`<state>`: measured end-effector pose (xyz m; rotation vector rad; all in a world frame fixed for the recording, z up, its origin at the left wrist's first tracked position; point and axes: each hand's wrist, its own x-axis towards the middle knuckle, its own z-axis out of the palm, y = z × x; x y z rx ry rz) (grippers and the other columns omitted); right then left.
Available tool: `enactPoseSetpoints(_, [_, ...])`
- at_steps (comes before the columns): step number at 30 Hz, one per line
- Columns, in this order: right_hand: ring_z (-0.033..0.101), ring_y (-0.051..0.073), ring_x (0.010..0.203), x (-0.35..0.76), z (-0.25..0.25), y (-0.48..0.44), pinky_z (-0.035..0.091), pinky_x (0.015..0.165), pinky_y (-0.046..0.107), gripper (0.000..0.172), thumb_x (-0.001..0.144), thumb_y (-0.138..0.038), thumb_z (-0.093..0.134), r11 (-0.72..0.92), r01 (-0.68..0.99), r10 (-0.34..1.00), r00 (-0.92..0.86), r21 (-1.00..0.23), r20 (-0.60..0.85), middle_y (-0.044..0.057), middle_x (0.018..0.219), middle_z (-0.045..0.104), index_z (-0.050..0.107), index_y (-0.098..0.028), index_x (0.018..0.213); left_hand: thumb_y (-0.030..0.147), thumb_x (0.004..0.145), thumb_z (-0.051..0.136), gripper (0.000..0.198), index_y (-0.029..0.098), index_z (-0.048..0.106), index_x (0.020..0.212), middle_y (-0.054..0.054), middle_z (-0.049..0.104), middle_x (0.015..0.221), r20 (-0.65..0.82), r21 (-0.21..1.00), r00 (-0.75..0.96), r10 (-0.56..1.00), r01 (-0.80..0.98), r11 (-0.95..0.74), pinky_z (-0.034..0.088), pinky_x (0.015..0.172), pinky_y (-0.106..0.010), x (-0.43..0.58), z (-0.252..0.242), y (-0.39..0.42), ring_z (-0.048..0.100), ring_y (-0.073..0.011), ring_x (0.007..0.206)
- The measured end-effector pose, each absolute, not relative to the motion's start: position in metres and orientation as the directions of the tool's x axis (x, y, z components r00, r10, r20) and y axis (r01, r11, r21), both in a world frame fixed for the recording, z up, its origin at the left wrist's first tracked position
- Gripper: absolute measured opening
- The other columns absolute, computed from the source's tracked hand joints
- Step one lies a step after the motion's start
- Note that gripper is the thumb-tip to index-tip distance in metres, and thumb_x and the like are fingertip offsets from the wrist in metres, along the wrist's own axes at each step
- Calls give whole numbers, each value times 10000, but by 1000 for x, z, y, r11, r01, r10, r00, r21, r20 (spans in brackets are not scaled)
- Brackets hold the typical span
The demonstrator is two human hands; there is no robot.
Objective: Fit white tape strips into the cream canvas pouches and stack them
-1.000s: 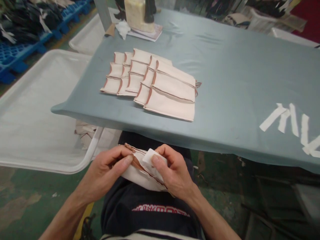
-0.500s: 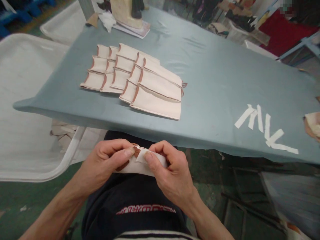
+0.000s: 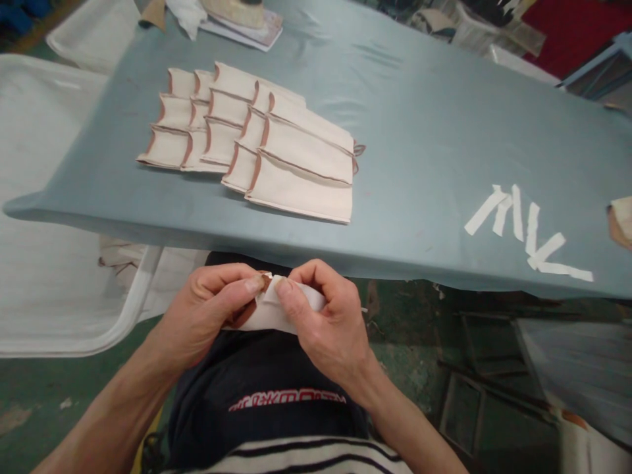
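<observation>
Closely pinched, the left hand (image 3: 212, 309) grips the brown-edged end of a cream cloth piece (image 3: 269, 319) between thumb and bent fingers. Just beside it, the right hand (image 3: 330, 319) is closed on the same piece, its thumb pressing flat on top near the brown edge; whether the white layer under that thumb is a separate bit or part of the cloth, I cannot tell. The cloth is held above the lap, in front of the table's near edge, over a dark apron (image 3: 266, 372) with red lettering.

Beyond the hands, a table (image 3: 419, 151) covered in blue-grey sheeting carries overlapping rows of cream pouches (image 3: 301, 191) with brown-trimmed openings, which face left. Well to their right lie several white strips (image 3: 532, 227), some touching or crossing. Near the far left corner are a crumpled white cloth (image 3: 187, 16) and some papers (image 3: 269, 36) under an object cut off by the frame. Left of the table is a large white tub (image 3: 49, 270); more cream fabric (image 3: 121, 257) shows by its rim. Below, the green floor (image 3: 395, 368) is scuffed.
</observation>
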<state>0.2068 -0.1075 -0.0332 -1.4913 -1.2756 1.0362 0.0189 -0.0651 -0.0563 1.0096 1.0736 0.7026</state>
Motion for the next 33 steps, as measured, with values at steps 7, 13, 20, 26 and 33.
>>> enactPoseSetpoints(7, [526, 153, 608, 199, -50, -109, 451, 659, 317, 307, 998, -464, 707, -59, 341, 980, 200, -938, 11, -30, 680, 646, 649, -258, 777, 553, 839, 933, 423, 183, 789, 693, 31, 472, 575, -396, 910, 317, 862, 12, 414, 258, 486, -212, 21, -62, -66, 340, -103, 539])
enactPoseSetpoints(13, [575, 166, 628, 193, -56, -110, 472, 659, 320, 317, 1008, -462, 696, -42, 386, 971, 234, -922, 54, -25, 671, 655, 626, -270, 766, 510, 822, 923, 386, 171, 800, 684, 24, 481, 556, -374, 922, 298, 878, 14, 387, 252, 476, -226, 21, -58, -67, 343, -102, 525])
enactPoseSetpoints(20, [567, 160, 613, 188, -55, -110, 455, 641, 319, 321, 1019, -417, 676, 8, 421, 960, 250, -907, 124, -18, 666, 654, 581, -276, 746, 458, 829, 904, 362, 165, 771, 663, 33, 495, 564, -337, 937, 279, 899, 2, 350, 265, 487, -210, 21, -54, -69, 367, -89, 532])
enactPoseSetpoints(26, [558, 151, 595, 187, -54, -111, 416, 631, 321, 325, 1034, -400, 673, 39, 472, 951, 253, -881, 177, -21, 673, 667, 585, -271, 749, 437, 877, 877, 319, 166, 828, 718, 33, 523, 588, -295, 953, 268, 917, 16, 302, 276, 505, -221, 20, -58, -69, 362, -98, 562])
enactPoseSetpoints(33, [567, 150, 600, 180, -65, -109, 389, 638, 323, 313, 1031, -395, 640, 14, 558, 932, 294, -830, 213, -26, 672, 669, 555, -276, 753, 384, 900, 883, 267, 161, 859, 755, 37, 600, 632, -261, 964, 260, 930, 14, 267, 316, 546, -221, 22, -59, -70, 385, -101, 606])
